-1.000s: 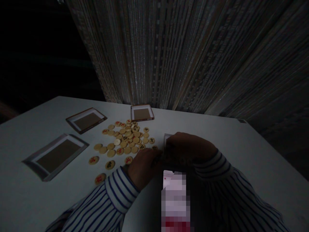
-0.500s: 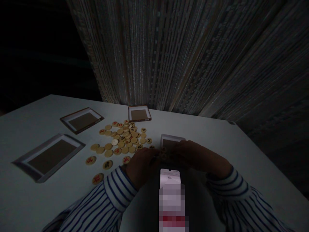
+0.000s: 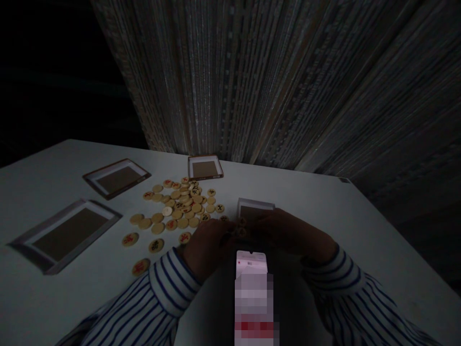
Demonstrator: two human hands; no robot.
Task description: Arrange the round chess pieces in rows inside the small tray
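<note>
Wooden Chinese chess pieces (image 3: pixel 183 222), round with red or black characters or plain faces, are heaped left of my hands. My left hand (image 3: pixel 212 240) is closed, its fingers bent in beside two pieces (image 3: pixel 241 226) between my hands. What it holds, if anything, is lost in shadow. My right hand (image 3: pixel 288 228) reaches in from the other side, over the near right part of a shallow open box (image 3: pixel 256 201). Its fingers are too dark to make out. Below both hands lies a lit phone (image 3: pixel 251 262), partly blurred out.
On the white table (image 3: pixel 317 206), a shallow open box (image 3: pixel 117 216) lies at left. Behind it is a brown-rimmed box (image 3: pixel 140 166), and another box (image 3: pixel 220 175) sits by the wall. Loose pieces (image 3: pixel 141 266) lie near my left sleeve (image 3: pixel 173 283). Streaked curtain-like material (image 3: pixel 245 86) rises behind the table.
The whole view has shifted slightly, so things sit a little further left. My hands stay beside the same two pieces. The phone's screen shows different content near its top.
</note>
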